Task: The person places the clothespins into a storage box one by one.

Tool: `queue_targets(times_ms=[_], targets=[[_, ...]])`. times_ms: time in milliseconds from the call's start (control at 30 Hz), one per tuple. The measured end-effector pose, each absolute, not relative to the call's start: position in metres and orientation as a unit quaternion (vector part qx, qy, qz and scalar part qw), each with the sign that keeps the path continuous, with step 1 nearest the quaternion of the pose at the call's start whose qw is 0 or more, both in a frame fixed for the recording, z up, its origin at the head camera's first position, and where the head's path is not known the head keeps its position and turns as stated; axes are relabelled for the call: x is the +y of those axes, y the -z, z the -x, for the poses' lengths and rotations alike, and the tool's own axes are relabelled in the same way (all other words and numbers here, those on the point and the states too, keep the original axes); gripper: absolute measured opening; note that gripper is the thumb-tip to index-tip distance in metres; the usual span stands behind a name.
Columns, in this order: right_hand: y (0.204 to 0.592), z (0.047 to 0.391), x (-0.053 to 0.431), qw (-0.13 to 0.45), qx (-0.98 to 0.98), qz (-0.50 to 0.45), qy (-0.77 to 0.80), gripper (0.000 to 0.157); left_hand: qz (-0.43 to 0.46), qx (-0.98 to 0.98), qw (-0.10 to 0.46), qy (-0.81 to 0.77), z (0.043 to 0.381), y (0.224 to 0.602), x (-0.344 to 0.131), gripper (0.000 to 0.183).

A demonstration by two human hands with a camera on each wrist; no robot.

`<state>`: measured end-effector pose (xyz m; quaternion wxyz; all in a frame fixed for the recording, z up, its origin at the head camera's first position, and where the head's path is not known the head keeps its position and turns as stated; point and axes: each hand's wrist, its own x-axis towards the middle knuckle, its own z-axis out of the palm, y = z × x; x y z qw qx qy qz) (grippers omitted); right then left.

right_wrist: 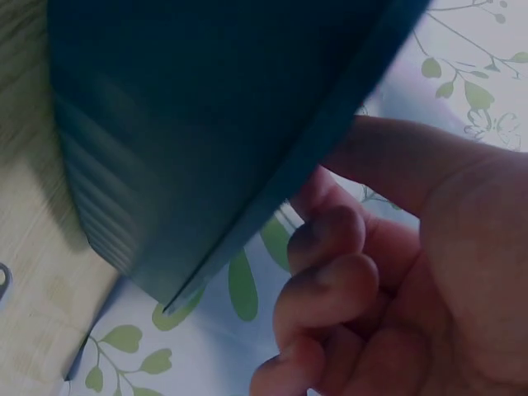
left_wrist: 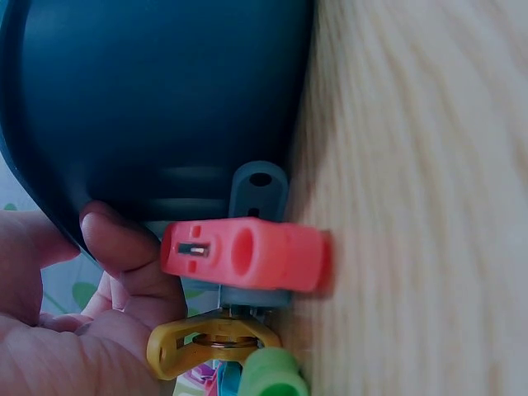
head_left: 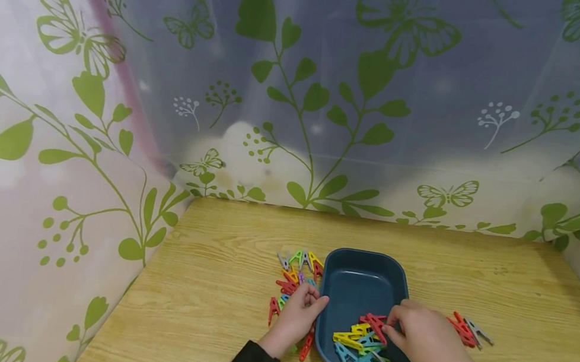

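Note:
A dark blue plastic basin [head_left: 365,279] stands on the table with a pile of yellow, blue, green, grey and red clothespins at its near end. My left hand [head_left: 302,308] holds the basin's left rim; in the left wrist view its fingers [left_wrist: 120,239] lie against the outer wall. Over the basin's right side, my right hand [head_left: 425,337] pinches a red clothespin [head_left: 376,327] between thumb and fingertip, just above the pile. The right wrist view has the basin wall [right_wrist: 181,165] hiding those fingertips. Beside my left hand, a red clothespin [left_wrist: 247,254] lies near the basin.
Several loose clothespins [head_left: 285,287] in mixed colours lie along the basin's left side. To the right of my right hand are red clothespins [head_left: 461,329] and a grey one [head_left: 478,332]. A patterned curtain [head_left: 329,120] borders the wooden table [head_left: 201,302] at the back.

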<state>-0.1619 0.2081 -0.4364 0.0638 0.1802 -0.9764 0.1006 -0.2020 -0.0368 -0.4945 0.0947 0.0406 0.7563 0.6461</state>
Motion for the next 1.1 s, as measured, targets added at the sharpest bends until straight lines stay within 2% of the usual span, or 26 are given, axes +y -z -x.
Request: queue_targets(times_ms=[667,1100], targets=[[0.4443,0.1596,0.2044,0.025,-0.973,-0.197,-0.116,0.018,-0.038,0.758,0.097,-0.644,0.2021,0.4937,-0.0357,0.015],[0.4402,0.1612,0.2075,0.039,-0.973,-0.193,-0.123,0.015,-0.034,0.757,0.096,-0.645,0.2002,0.4920,-0.0363,0.016]])
